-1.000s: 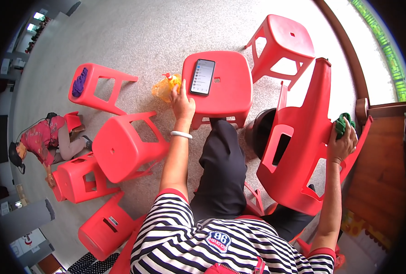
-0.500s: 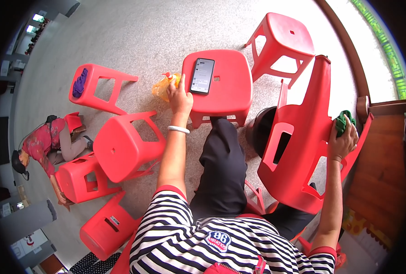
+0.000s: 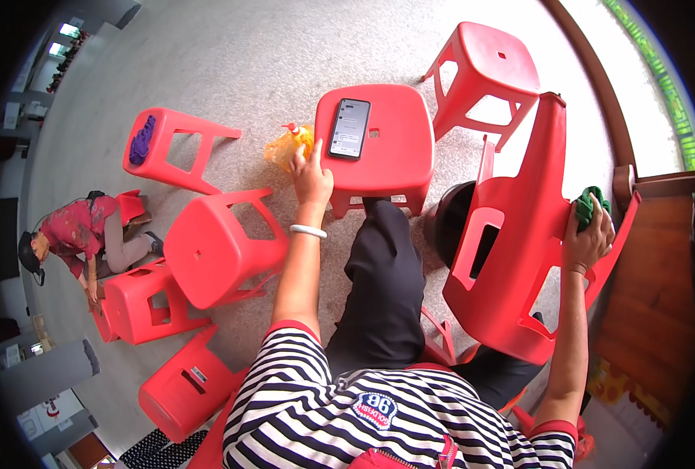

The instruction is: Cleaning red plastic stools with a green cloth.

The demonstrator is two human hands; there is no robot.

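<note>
My left hand, with a pale bangle at its wrist, has thumb and fingers around a yellow bottle with a red top, beside the left edge of a red stool. A phone with a lit screen lies on that stool's seat. Over on the right, my right hand presses a bunched green cloth against a leg of a tilted red stool. The tilted stool's seat leans toward my right thigh.
Another red stool stands far right. Several more red stools are at left, one bearing a purple cloth. A crouching person handles a stool there. A dark bucket is behind the tilted stool, near a wooden panel.
The view has shifted slightly. At left, the crouching person's arms have drawn back, with the hands at another part of a stool. My hands keep nearly the same places.
</note>
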